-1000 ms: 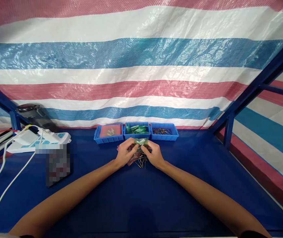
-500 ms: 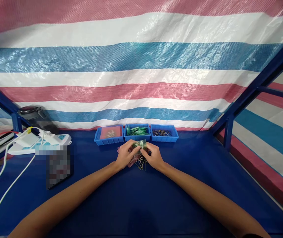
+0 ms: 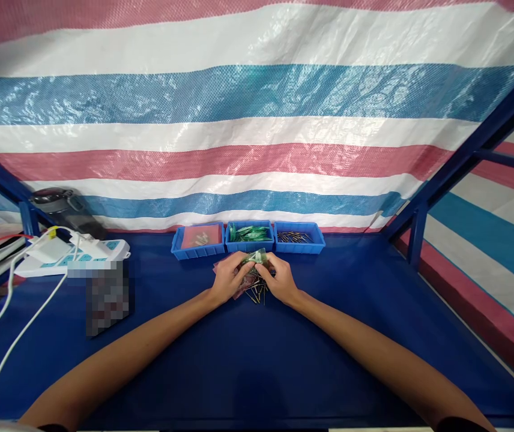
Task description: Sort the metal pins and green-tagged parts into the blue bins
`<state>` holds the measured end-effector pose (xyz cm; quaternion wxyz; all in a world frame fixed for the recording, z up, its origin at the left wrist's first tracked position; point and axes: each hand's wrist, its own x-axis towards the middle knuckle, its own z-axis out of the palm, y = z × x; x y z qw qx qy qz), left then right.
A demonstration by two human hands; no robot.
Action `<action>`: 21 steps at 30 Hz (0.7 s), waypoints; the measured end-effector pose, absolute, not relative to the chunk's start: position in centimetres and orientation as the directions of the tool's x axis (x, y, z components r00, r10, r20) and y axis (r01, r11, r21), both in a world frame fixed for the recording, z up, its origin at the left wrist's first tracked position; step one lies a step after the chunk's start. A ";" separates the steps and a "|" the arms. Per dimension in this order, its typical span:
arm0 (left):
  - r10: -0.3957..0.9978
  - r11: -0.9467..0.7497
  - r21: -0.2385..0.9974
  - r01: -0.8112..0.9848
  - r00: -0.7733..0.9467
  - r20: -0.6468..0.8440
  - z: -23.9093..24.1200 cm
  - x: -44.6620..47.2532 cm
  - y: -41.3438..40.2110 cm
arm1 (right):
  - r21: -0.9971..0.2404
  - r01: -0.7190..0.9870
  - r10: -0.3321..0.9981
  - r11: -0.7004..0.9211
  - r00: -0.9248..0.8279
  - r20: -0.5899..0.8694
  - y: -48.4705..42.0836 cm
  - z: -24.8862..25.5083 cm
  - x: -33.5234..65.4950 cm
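Observation:
My left hand (image 3: 226,280) and my right hand (image 3: 279,279) meet over the blue table, fingers pinched together on a small green plastic bag (image 3: 257,258) held between them. Beneath the hands lies a loose pile of thin metal pins (image 3: 257,293) and a bit of pink film (image 3: 240,292). Just behind stand three small blue trays: the left tray (image 3: 198,241) with pink bags, the middle tray (image 3: 249,234) with green bags, the right tray (image 3: 299,237) with dark pins.
A white power strip (image 3: 74,254) with white cables lies at the left, a blurred dark object (image 3: 106,297) in front of it. A striped tarp forms the back wall; blue frame posts (image 3: 415,237) stand at the right.
The green bag has been crumpled and folded smaller between my fingers. Both hands stay in the same spot over the pins.

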<state>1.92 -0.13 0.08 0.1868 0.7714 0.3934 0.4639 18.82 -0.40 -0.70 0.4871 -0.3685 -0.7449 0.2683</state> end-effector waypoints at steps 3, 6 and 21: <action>0.769 -0.636 0.653 0.412 0.264 0.582 0.4 2.0 -0.3 | -0.767 0.277 0.815 0.579 -0.239 0.528 -0.4 -0.5 18.8; 0.788 -0.613 0.673 0.414 0.253 0.561 0.4 2.0 -0.3 | -0.768 0.263 0.811 0.584 -0.238 0.535 -0.5 -0.2 18.8; 0.795 -0.605 0.661 0.444 0.283 0.537 0.7 2.0 -0.2 | -0.745 0.325 0.812 0.583 -0.203 0.547 -0.6 -0.4 18.8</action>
